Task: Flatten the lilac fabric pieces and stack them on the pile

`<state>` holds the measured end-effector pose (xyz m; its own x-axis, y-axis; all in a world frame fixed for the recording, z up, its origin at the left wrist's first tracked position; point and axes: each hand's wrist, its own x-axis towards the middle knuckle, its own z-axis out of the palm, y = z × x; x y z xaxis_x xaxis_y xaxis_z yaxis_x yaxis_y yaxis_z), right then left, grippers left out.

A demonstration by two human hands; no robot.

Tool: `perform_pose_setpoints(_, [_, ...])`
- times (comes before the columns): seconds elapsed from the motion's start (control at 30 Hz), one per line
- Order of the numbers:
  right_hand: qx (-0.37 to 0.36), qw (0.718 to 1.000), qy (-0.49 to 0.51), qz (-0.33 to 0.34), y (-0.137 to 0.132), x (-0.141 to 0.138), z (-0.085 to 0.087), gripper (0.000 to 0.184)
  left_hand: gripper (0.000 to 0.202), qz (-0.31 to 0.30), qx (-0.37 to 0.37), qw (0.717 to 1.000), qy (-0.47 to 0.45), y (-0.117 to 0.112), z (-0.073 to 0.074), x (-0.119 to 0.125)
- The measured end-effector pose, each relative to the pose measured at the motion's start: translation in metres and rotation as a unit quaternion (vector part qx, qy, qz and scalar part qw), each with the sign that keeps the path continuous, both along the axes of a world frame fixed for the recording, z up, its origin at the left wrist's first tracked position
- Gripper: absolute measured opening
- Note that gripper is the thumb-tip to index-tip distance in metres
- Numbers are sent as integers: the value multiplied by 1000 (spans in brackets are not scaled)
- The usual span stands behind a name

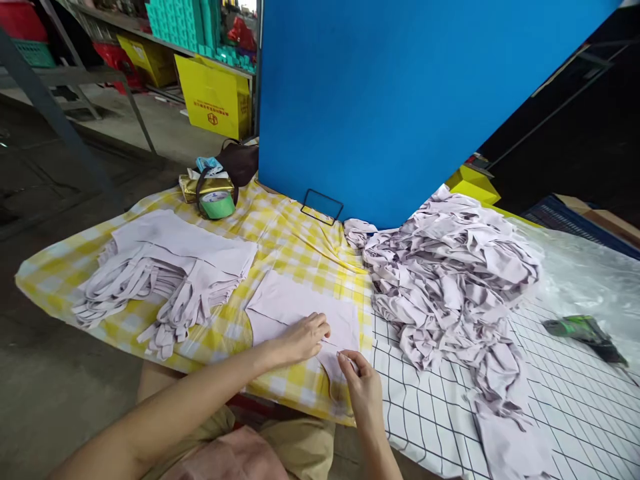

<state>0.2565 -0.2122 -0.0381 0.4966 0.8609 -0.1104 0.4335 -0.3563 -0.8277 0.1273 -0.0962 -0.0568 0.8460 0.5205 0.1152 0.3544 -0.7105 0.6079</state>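
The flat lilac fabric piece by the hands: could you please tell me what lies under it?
The yellow checked cloth shows around the lilac fabric piece and runs beneath it. Whether anything else lies between them is covered.

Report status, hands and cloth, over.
Left hand flat on lilac cloth piece. Right hand pinches its near edge. Folded stack left, loose heap right, neither in the way.

Pale lilac fabric pieces [300, 307] – yellow-checked cloth [295, 247] – blue board [380, 100], green tape roll [217, 203].
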Motion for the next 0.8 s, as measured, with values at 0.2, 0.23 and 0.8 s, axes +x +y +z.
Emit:
perform_pose_setpoints(0.2, [3,1000,18,-3,29,5,-13,37,8,-68,61,995,48,15,-3,6])
perform_pose_setpoints(0.23, [7,1000,17,-1,33,5,-14,36,9,-68,57,995,47,16,-3,7])
perform_pose_setpoints(0.8, [-2,998,-12,66,68,12,-19,25,9,26,-80,996,1,27,-17,14])
